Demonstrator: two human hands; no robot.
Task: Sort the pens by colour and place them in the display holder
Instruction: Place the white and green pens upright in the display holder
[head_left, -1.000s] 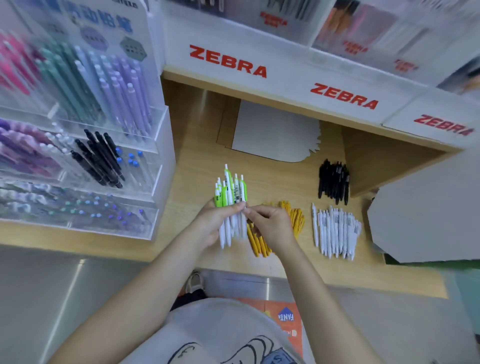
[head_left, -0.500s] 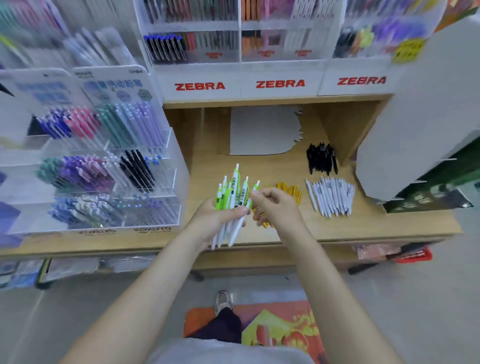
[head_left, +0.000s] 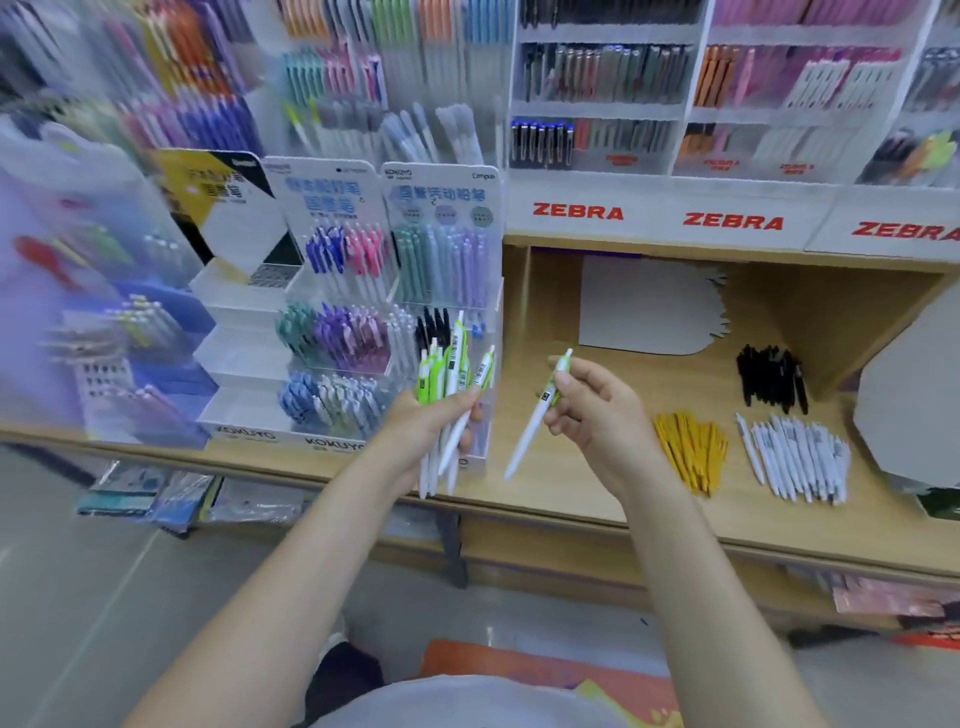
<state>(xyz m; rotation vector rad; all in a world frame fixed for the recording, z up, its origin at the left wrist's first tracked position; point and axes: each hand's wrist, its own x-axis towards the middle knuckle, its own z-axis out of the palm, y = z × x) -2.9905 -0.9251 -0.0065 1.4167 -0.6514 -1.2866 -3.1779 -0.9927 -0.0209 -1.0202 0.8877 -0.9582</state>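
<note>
The left hand (head_left: 426, 421) grips a bundle of green-and-white pens (head_left: 448, 384), clips up and tips pointing down, fanned slightly in front of the clear display holder (head_left: 363, 332). The right hand (head_left: 597, 410) pinches a single green-and-white pen (head_left: 540, 410) between thumb and fingers, tilted with its tip low and to the left — apart from the bundle. Both hands hover above the wooden tabletop (head_left: 571, 467).

The display holder stands at the left of the tabletop in tiered compartments: blue, pink, teal and lilac pens in the top row, teal, purple and black ones in the middle, pale blue and white ones at the bottom. Much of it is blurred.

On the tabletop to the right lie three sorted piles — yellow pens (head_left: 691, 449) nearest the right hand, white pens (head_left: 800, 457) just beside them, and black pens (head_left: 771, 376) behind. A grey card sheet (head_left: 649, 306) lies further back, under shelves marked ZEBRA (head_left: 732, 221) that are packed with more pens
</note>
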